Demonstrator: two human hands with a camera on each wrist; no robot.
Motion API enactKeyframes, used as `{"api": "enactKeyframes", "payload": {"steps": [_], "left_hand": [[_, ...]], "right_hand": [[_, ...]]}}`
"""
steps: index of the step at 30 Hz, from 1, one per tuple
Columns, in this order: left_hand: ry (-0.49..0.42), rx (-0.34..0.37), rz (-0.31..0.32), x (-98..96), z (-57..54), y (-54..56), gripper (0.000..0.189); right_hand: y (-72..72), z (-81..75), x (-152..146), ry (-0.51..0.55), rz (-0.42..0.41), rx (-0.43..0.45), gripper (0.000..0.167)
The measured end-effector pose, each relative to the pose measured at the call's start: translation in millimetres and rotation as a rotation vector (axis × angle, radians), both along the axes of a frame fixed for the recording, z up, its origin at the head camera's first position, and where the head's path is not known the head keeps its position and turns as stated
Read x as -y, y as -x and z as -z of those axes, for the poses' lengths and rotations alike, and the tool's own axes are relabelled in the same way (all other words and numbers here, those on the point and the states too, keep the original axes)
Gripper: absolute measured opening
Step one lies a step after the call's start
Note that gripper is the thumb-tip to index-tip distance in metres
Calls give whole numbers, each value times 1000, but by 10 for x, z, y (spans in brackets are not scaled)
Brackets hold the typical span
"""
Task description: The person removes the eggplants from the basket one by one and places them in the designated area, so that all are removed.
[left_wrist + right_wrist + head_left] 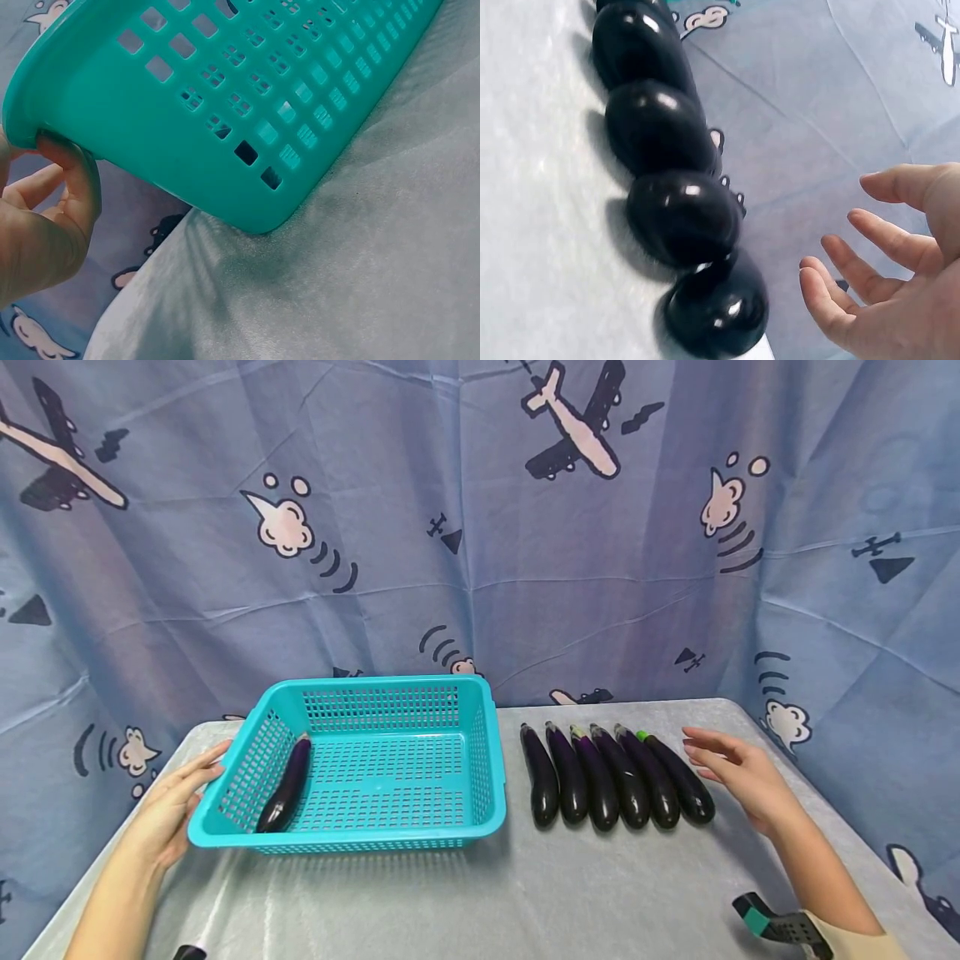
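Note:
My left hand (167,810) is at the left side of a turquoise plastic basket (345,841). In the left wrist view, its bent fingers hold the basket's rim (21,112) from outside and below. One dark purple eggplant (287,787) lies inside the basket along the left wall. Right of the basket, several eggplants (600,781) lie side by side in a row, stem ends pointing away. My right hand (742,777) hovers just right of the last eggplant (678,779), its fingers loosely spread and apart from it. The right wrist view shows that hand (892,277) holding nothing.
A grey cloth-covered table (600,893) carries everything. Behind it hangs a blue curtain (480,543) printed with airplanes. A dark strap with a green part (780,927) is on my right wrist. The basket's walls are perforated and stand above the tabletop.

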State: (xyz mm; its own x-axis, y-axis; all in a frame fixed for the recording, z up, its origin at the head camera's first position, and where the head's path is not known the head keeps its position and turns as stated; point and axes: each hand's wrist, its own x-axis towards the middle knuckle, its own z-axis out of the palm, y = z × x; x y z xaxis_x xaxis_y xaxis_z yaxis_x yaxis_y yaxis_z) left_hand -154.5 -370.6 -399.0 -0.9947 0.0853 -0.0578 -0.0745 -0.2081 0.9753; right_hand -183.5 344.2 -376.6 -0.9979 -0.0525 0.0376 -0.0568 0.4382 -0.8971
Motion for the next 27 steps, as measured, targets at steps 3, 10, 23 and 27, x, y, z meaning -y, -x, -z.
{"api": "enactKeyframes", "payload": {"steps": [3, 10, 23, 27], "left_hand": [[5, 2, 3, 2, -4, 4, 44], [-8, -1, 2, 7, 12, 2, 46], [-6, 10, -10, 2, 21, 2, 43], [-7, 3, -19, 5, 24, -4, 45]], "right_hand": [[-10, -38, 59, 17, -9, -32, 27], [20, -167, 240, -30, -7, -55, 49], [48, -482, 722, -68, -72, -65, 53], [65, -577, 880, -39, -94, -68, 53]]}}
